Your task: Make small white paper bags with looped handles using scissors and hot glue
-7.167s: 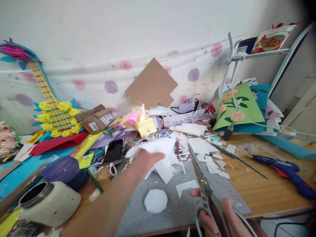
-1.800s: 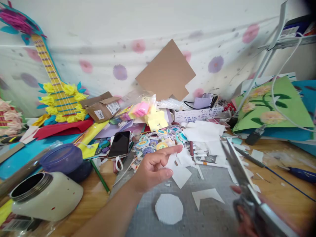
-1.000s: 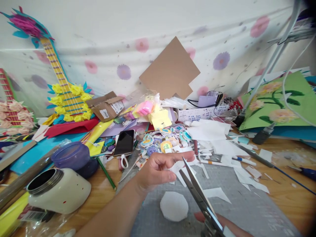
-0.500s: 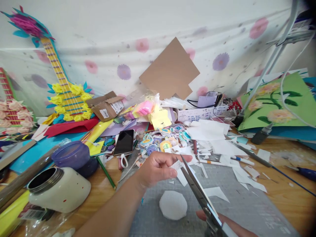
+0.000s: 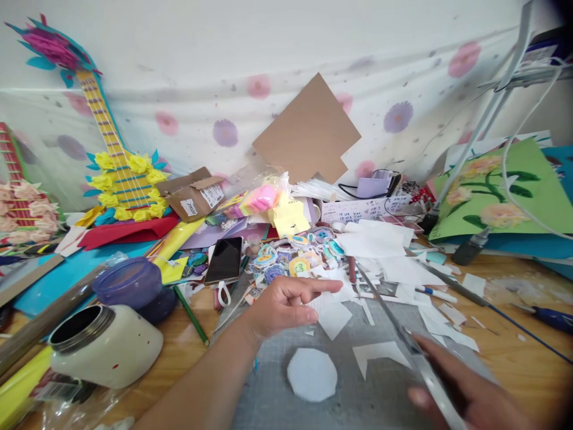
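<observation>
Swinging the long silver metal scissors [image 5: 407, 338] leftward, right hand [image 5: 481, 391] curled around them, could nick the left hand [image 5: 281, 306], forefinger jutting, fingers nearly closed on a small white paper piece [image 5: 315, 303].

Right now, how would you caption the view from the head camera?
Silver metal scissors in the right hand, a white many-sided piece on the grey cutting mat.

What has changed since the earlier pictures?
The left hand has let go of the large white paper sheet and pinches a small white paper piece. The right hand drew the silver metal scissors rightward, away from it. The many-sided white piece stayed on the grey mat.
</observation>
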The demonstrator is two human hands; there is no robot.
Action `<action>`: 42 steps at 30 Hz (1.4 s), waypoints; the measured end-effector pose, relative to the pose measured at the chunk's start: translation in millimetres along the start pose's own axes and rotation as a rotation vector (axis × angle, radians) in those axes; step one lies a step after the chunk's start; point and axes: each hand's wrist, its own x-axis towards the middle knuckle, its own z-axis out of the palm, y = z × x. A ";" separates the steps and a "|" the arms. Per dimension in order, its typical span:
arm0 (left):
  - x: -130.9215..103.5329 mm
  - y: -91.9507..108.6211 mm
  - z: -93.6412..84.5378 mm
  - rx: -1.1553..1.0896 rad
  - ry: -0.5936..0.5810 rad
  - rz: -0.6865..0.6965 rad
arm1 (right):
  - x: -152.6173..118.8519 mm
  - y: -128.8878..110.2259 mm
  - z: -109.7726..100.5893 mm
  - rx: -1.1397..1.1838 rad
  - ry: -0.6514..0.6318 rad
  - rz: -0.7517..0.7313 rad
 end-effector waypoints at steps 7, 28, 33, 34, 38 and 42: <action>2.8 -0.5 -6.9 0.207 -0.034 0.034 | 26.5 62.0 -27.6 -0.647 0.095 0.000; -28.5 3.9 28.6 -0.255 0.189 -0.256 | 47.9 -121.9 25.4 1.153 -0.202 0.192; -60.6 9.5 5.1 0.169 0.378 -0.380 | 43.8 -105.9 21.9 1.061 -0.169 0.192; -66.8 11.6 0.6 0.263 0.421 -0.394 | 42.4 -103.8 20.5 1.048 -0.175 0.191; -81.9 23.8 2.2 0.532 0.616 -0.366 | 36.6 -105.2 15.3 1.040 -0.228 0.167; -76.6 32.2 37.8 0.507 0.390 -0.240 | 30.1 -117.6 11.0 1.068 -0.332 0.110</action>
